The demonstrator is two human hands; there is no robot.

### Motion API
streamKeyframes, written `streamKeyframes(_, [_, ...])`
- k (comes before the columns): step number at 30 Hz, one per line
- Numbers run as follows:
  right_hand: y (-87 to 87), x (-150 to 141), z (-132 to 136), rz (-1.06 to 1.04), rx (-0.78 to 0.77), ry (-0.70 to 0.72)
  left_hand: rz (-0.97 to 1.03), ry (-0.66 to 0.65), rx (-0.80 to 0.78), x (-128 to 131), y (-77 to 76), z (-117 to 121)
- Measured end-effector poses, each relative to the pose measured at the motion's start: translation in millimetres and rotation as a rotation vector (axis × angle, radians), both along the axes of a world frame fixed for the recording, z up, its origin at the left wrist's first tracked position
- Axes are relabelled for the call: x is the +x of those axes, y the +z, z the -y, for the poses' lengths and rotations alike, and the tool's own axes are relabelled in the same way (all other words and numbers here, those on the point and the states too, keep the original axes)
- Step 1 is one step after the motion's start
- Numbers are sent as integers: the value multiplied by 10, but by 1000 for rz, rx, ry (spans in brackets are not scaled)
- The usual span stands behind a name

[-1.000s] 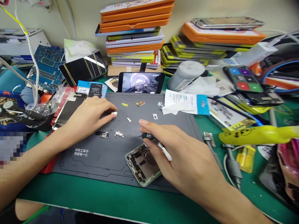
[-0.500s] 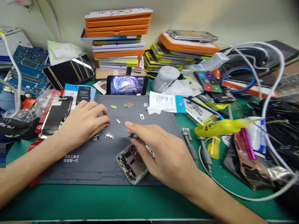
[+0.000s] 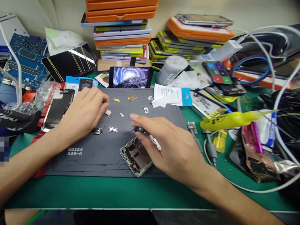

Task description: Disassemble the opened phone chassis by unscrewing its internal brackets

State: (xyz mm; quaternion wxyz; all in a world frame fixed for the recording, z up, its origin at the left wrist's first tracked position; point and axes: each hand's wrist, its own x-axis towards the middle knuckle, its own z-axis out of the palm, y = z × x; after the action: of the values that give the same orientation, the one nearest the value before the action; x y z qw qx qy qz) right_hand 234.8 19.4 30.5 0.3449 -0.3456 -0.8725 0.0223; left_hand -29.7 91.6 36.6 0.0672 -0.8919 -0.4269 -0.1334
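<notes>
— What's in front of you?
— Grey mat [image 3: 93, 162], prob rubbery, so bits shouldn't slide much. Phone [image 3: 140, 155] lies on it at the near edge, insides up & bare, partly hidden by my R hand [image 3: 174, 147].
— How'll the phone handle?
— Stiff & fairly light, I'd guess. Edges prob slick, exposed insides fragile. Best hold = outer edges, fingertips off the middle.
— And the driver [image 3: 139, 128]?
— Slim, stiff, light IMO. Might roll in the fingers, so hold it low, near the dark end.
— Small stuff?
— Bracket [image 3: 112, 129] & metal bit [image 3: 107, 112] on the mat, plus a tiny sliver [image 3: 121, 114]. All prob v. light, easy to bend or lose; pick up by the edges.
— Hands?
— R: thumb & index pinch the driver pen-style, tip pointing L, past the phone's far edge. Can't tell if it touches the mat.
— L?
— L hand [image 3: 85, 107] is half curled, not spread, fingers just beside the metal bit. Can't tell if they touch or pinch anything.
</notes>
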Motion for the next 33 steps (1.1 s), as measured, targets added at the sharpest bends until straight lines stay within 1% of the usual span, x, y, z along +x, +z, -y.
streamKeyframes(1, [0,1,1,0,-1,0,0,47,-10,-30,-8,-24])
streamKeyframes(3, [4,3,3,4,3,0,-21,87,-42,-77,-26,-59])
streamKeyframes(6, [13,4,9,16,16,6,-54,69,-69,-97,-42,-57])
streamKeyframes(9, [19,6,19,20,15,4,-84,50,-44,-74,-39,-4])
streamKeyframes(12, [17,15,26,28,3,-11,-56,69,-48,-58,-32,42])
streamKeyframes(18, [-6,35,24,24,4,-32,26,97,-125,-76,9,48])
streamKeyframes(21, [-17,40,23,28,-2,-34,82,63,-148,-77,24,46])
streamKeyframes(25, [-17,38,19,25,12,-18,29,-63,-139,-86,-3,47])
streamKeyframes(28, [-12,32,14,20,6,-16,22,-61,-128,-94,-23,51])
streamKeyframes(33, [-4,36,15,23,-14,-29,69,-49,-185,-92,0,62])
